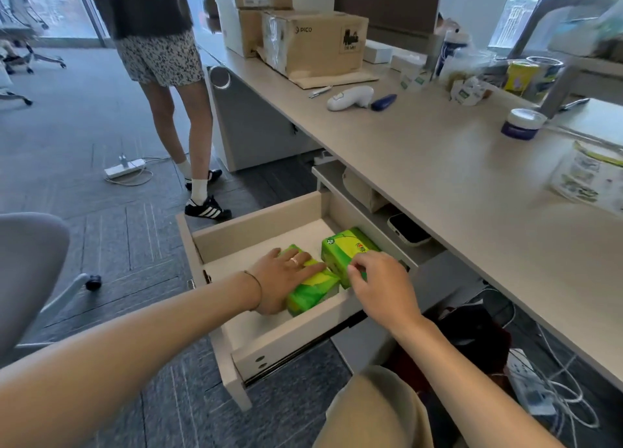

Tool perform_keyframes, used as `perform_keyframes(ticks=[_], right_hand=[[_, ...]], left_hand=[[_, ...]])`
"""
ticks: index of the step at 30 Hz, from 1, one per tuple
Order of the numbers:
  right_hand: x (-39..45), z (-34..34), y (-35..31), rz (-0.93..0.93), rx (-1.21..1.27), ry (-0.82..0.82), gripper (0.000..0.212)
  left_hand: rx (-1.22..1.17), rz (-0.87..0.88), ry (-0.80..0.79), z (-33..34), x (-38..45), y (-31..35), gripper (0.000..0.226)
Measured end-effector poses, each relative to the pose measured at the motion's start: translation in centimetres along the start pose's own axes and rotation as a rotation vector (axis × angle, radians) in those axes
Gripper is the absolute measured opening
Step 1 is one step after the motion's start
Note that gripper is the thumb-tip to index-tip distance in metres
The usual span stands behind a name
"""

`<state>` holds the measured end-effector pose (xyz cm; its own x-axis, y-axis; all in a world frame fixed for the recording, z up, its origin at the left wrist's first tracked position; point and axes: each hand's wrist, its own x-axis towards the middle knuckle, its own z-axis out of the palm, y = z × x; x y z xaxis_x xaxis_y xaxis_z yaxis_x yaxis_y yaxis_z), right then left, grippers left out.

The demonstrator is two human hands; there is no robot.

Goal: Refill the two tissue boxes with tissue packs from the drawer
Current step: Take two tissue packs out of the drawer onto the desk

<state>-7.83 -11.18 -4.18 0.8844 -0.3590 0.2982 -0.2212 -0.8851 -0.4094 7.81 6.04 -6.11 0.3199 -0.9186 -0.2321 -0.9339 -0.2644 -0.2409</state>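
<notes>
Inside open beige wooden drawer (269, 339), two green plastic-wrapped tissue packs (312, 287) lay side by side. Left hand (281, 277) rested flat, fingers spread, on near pack; right hand (381, 287) pinched far pack (340, 250). Best grip each pack across its width, then lift straight up.

Open drawer (256, 231): left hand (283, 279) flat on near tissue pack (313, 290); right hand (381, 285) touching far tissue pack (344, 248).

Two tissue packs (312, 284) (347, 250), one drawer (290, 333)
</notes>
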Motion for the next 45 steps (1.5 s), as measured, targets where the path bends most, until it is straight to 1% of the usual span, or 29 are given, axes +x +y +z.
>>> perform_keyframes(ticks=[2,3,6,9,12,13,16,18,19,22,24,28,33,36,41,45], right_hand=[[0.8,0.6,0.0,0.011,-0.006,-0.046,0.015],[1.0,0.9,-0.1,0.017,-0.007,-0.059,0.015],[1.4,1.5,-0.2,0.054,-0.002,-0.072,0.015],[1.5,1.9,-0.3,0.107,-0.028,-0.112,0.027],[2.3,2.2,-0.5,0.167,-0.121,-0.167,0.043],[2.7,2.3,-0.6,0.195,-0.155,-0.197,0.049],[4.3,3.0,-0.9,0.311,-0.204,-0.329,0.071],[5.2,3.7,-1.3,0.339,-0.261,-0.41,0.082],[5.4,4.1,-1.6,0.332,-0.299,-0.424,0.085],[6.1,5.0,-2.3,0.28,-0.351,-0.396,0.085],[6.4,5.5,-2.2,0.272,-0.344,-0.388,0.085],[6.9,6.0,-1.8,0.347,-0.286,-0.47,0.096],[7.7,6.1,-2.4,0.323,-0.277,-0.5,0.092],[8.1,5.2,-3.7,0.279,-0.22,-0.47,0.09],[8.4,2.0,-7.4,0.137,-0.147,-0.322,0.092],[7.5,-2.1,-10.0,-0.004,-0.184,-0.188,0.094]], left_hand=[[0.06,-0.073,-0.006,0.1,-0.6,-0.6,0.104],[0.051,-0.117,-0.029,0.1,-0.9,-1.0,0.106],[-0.115,-0.198,-0.049,0.2,-1.2,-1.5,0.103],[-0.281,-0.246,-0.037,0.3,-1.6,-1.6,0.099],[-0.405,-0.319,0.02,-0.5,-2.7,-2.4,0.101],[-0.405,-0.321,0.049,-0.7,-3.2,-2.8,0.103],[-0.305,-0.277,0.122,-0.9,-4.5,-3.4,0.103],[-0.283,-0.254,0.122,-0.4,-5.2,-3.3,0.101],[-0.298,-0.252,0.117,-0.1,-5.5,-3.2,0.101],[-0.362,-0.253,0.117,0.2,-6.1,-3.1,0.1],[-0.36,-0.248,0.113,0.3,-6.2,-3.0,0.099],[-0.374,-0.253,0.075,0.5,-6.3,-2.9,0.097],[-0.436,-0.269,0.026,0.4,-6.3,-2.9,0.096],[-0.445,-0.281,0.022,0.5,-6.4,-3.0,0.095],[-0.418,-0.312,0.027,0.3,-6.4,-2.7,0.092],[-0.45,-0.352,0.048,-0.1,-6.6,-2.8,0.098]])
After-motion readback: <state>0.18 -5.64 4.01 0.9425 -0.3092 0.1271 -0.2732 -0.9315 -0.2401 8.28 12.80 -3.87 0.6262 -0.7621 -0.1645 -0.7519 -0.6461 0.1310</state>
